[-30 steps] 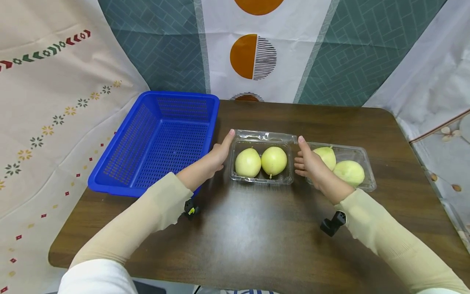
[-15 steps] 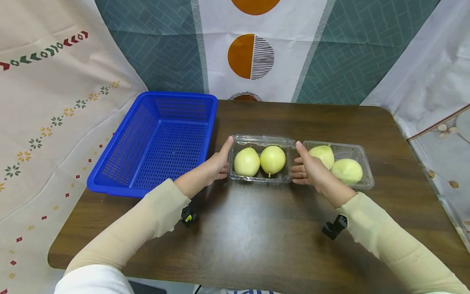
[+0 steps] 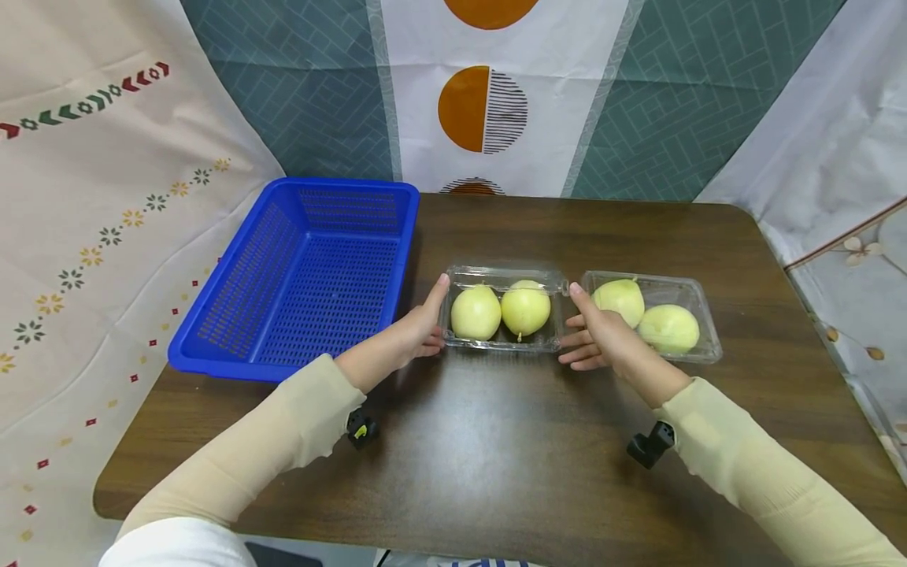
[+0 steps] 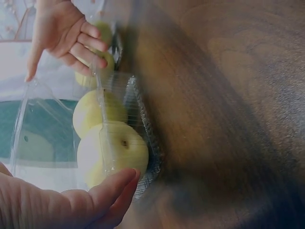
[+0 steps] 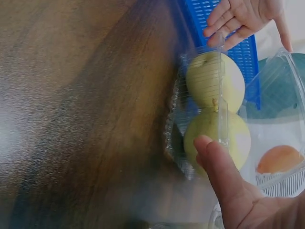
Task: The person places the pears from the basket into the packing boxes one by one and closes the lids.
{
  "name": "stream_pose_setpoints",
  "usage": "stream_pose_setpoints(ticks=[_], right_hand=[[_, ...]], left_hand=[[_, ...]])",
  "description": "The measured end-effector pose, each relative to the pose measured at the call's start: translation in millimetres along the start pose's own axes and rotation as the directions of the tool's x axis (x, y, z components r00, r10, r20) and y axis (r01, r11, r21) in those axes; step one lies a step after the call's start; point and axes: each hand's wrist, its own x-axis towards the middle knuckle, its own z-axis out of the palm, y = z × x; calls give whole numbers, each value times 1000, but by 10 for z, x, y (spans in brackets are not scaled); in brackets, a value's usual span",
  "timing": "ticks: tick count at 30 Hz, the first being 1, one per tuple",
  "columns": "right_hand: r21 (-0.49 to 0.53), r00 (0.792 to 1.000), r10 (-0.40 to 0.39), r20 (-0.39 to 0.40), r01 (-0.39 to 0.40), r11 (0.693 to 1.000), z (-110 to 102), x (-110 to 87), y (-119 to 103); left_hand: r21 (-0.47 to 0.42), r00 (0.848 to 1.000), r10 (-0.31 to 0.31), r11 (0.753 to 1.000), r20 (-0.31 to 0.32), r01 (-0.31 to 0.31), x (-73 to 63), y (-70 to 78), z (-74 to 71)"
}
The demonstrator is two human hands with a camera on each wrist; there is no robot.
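Note:
A clear plastic clamshell box [image 3: 503,345] sits mid-table, holding two pale yellow-green pears, one on the left [image 3: 475,312] and one on the right [image 3: 525,311]. Its hinged lid [image 4: 19,129] slants up over the far side, not closed down on the tray. My left hand [image 3: 418,327] is at the box's left end, thumb by the lid's corner, the other fingers straight along the side. At the opposite end my right hand [image 3: 598,335] mirrors it, thumb touching the lid's corner and fingers stretched out. The right hand partly overlaps a second clear box [image 3: 711,354] in the head view.
Two more pears [image 3: 668,328] lie in the second box on the right. A blue plastic basket [image 3: 347,180] with slotted walls stands at the left. Everything rests on a dark wooden table [image 3: 482,457], with patterned cloth [image 3: 326,94] hanging behind it.
The lid has tipped toward me, its edge now lower over the pears. Both thumbs have come nearer with it, while the box and basket stay in place.

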Motion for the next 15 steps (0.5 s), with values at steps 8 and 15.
stream_pose_setpoints(ticks=[8,15], right_hand=[[19,999,21,37,-22,1000,37,8,98],[56,997,22,75,-26,998,83,-9,158]], left_hand=[[-8,1000,-20,1000,-20,19,13,-89,44],[-17,1000,2,1000,-20,-2,18,-187,71]])
